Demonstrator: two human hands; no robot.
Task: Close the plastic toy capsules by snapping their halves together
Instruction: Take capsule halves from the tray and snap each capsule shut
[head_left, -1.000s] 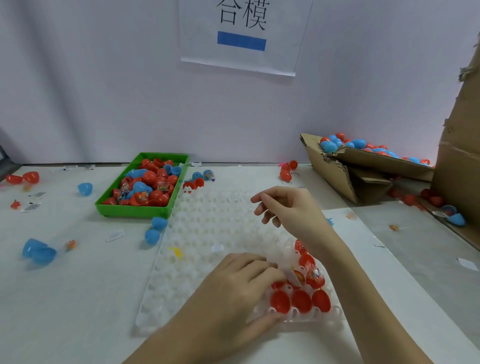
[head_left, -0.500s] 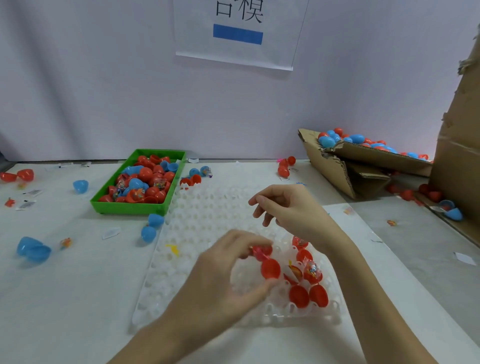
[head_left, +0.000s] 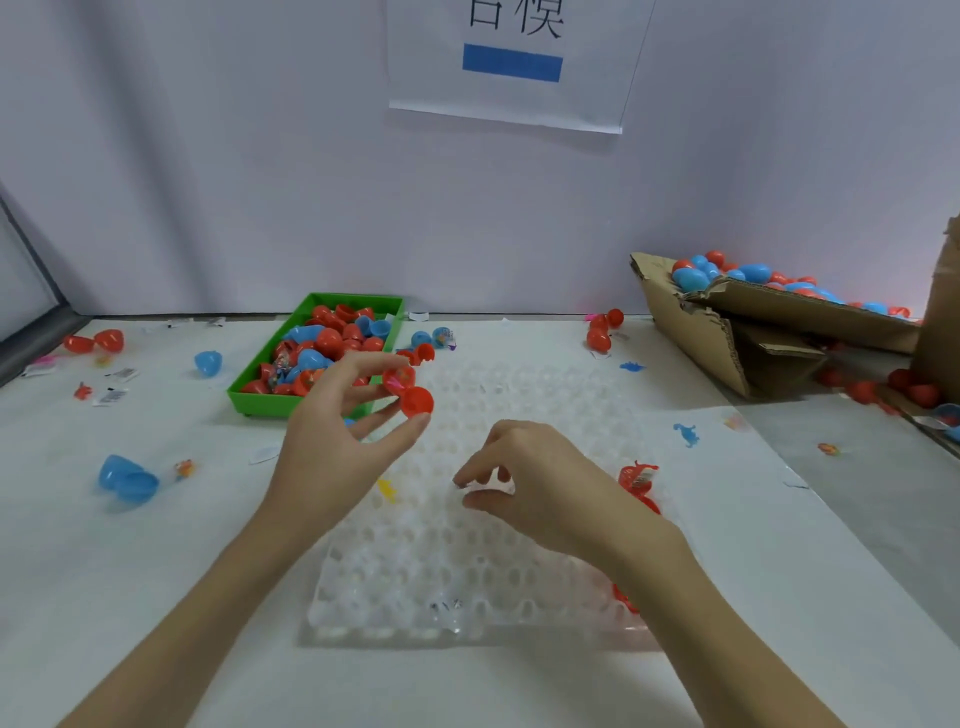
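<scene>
green bin (head_left: 244, 397): red/blue capsule halves | left hand (head_left: 340, 441): open red capsule (head_left: 410, 392)

Held capsule (head_left: 409, 392): red, with a multicoloured toy inside. Grid tray (head_left: 483, 561): translucent white, dimpled pattern. Bin (head_left: 244, 400): green, holding red and blue capsules. Cardboard box (head_left: 727, 332): brown. Tabletop (head_left: 156, 561): white. Wall sign (head_left: 511, 62): white, black characters, blue bar.

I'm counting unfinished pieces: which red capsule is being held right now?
The open red capsule in the left hand's grip, raised above the white tray; the other capsules lie untouched.
</scene>
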